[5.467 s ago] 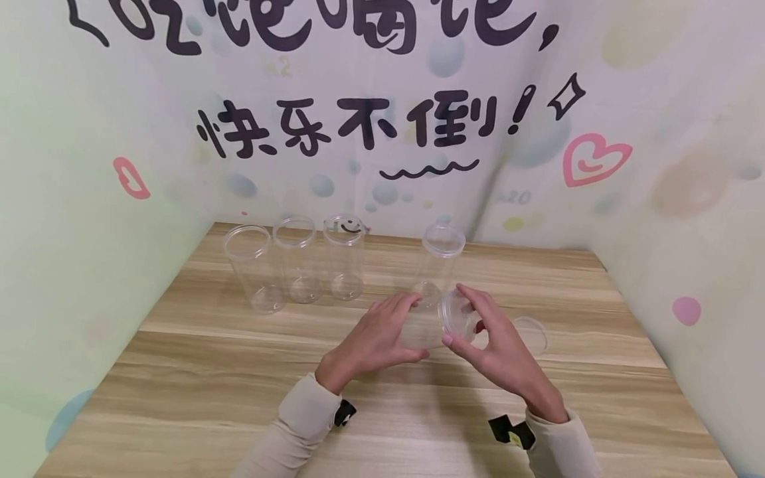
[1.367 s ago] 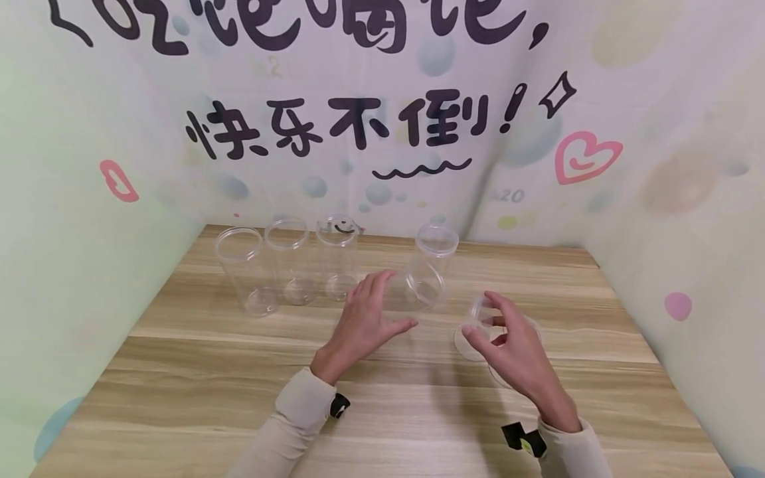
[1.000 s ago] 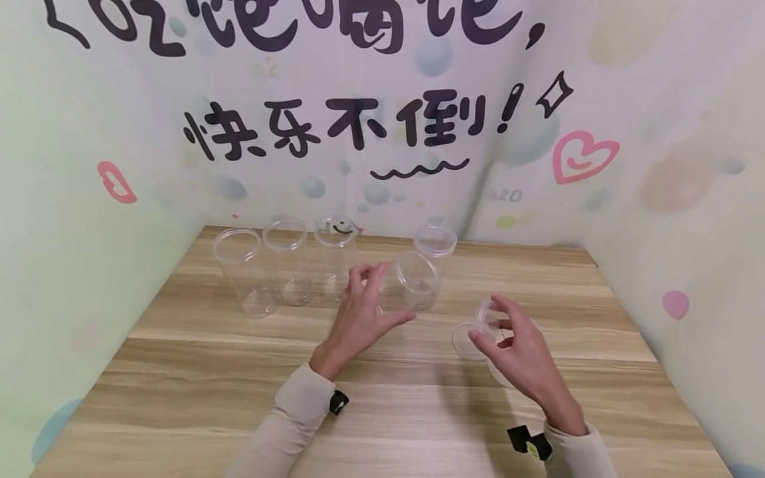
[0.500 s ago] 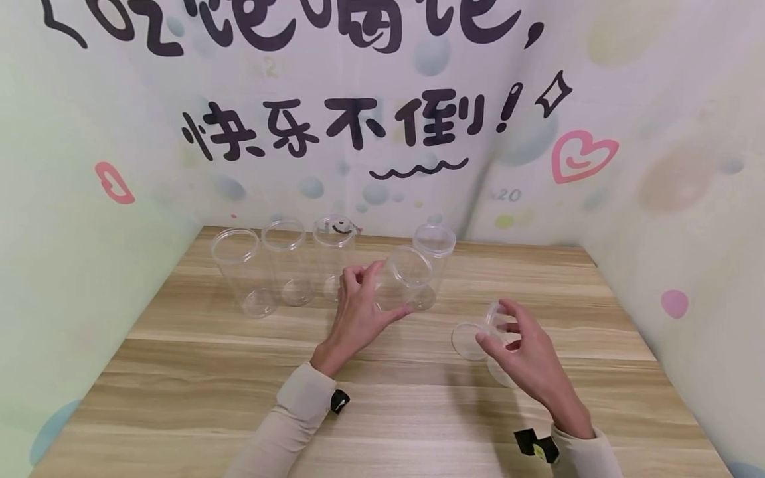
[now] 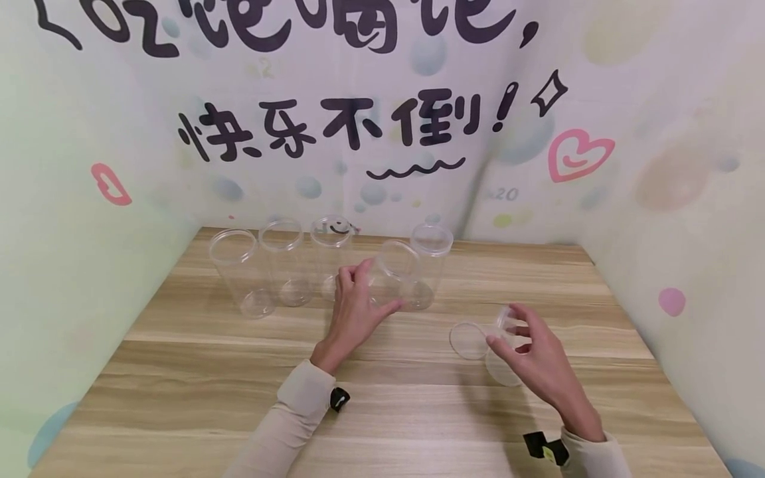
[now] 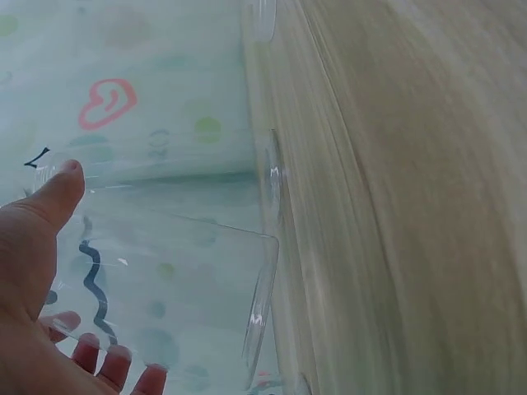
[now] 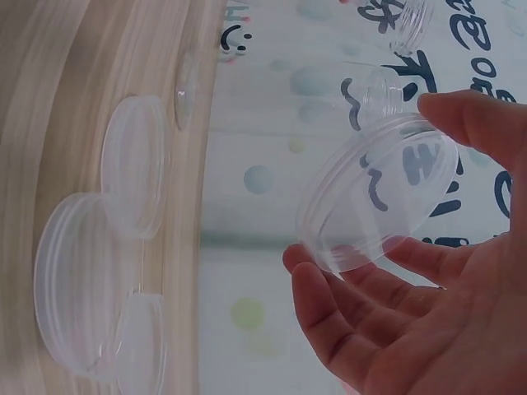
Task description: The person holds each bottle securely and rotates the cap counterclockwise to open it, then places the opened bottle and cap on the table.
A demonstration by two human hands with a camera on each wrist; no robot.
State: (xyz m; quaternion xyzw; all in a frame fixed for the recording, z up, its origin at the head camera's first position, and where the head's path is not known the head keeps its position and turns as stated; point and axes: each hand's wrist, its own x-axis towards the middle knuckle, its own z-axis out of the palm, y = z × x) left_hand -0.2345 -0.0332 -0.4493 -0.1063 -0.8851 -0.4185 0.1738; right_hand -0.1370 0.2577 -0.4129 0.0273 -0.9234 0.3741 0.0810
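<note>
In the head view my left hand (image 5: 354, 309) grips a clear plastic jar (image 5: 391, 273), tilted, with its open mouth toward the upper right. The left wrist view shows the thumb on one side of that jar (image 6: 185, 271) and the fingers on the other; whether its base touches the table I cannot tell. Off to the right, my right hand (image 5: 540, 362) holds a round clear lid (image 7: 375, 193) by its rim, between thumb and fingers, above the table. Several more clear lids (image 7: 70, 280) lie flat on the wood beneath it.
Three clear jars (image 5: 236, 272) stand upright in a row at the back left. Another upright jar (image 5: 431, 265) stands just behind the held one. A printed cloth wall (image 5: 287, 172) rises at the back edge of the wooden table (image 5: 382, 411).
Earlier, both hands were together at the jar, with the lid at its mouth. The lid is now apart and moved right; the left hand has shifted left and brought the jar more upright.
</note>
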